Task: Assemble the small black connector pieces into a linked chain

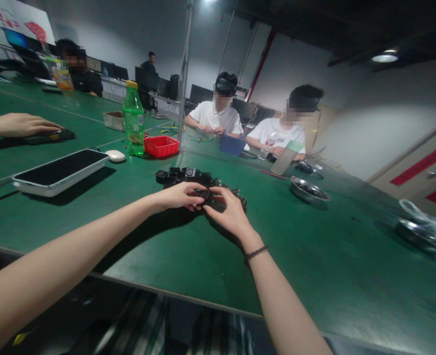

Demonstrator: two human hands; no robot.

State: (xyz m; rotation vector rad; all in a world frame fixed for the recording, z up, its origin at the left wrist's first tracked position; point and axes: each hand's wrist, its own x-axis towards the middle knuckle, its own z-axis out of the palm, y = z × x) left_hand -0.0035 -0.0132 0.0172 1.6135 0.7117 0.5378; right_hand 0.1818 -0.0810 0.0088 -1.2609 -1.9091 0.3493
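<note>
One small black piece (205, 196), held at the fingertips between left hand (184, 196) and right hand (228, 207). Left hand in from the left, narrow in its pinch; right hand from the opposite side, in a rounder curve, thumb and forefinger at the edge of the piece. Neither clearly nearer, with the piece right at the meeting point. Long axis of the piece hard to tell, too blurred and shaded. Just beyond the fingers, on the green bench (188, 261), a cluster of black parts (190, 173), long from left to right, slanting nearer at the right end; partly hidden by both hands. Farther left, a white-edged device (60, 172). Beyond the cluster, a red tray (162, 152) just beside a green bottle (133, 123). Off to the right, well apart, a metal bowl (307, 196).
</note>
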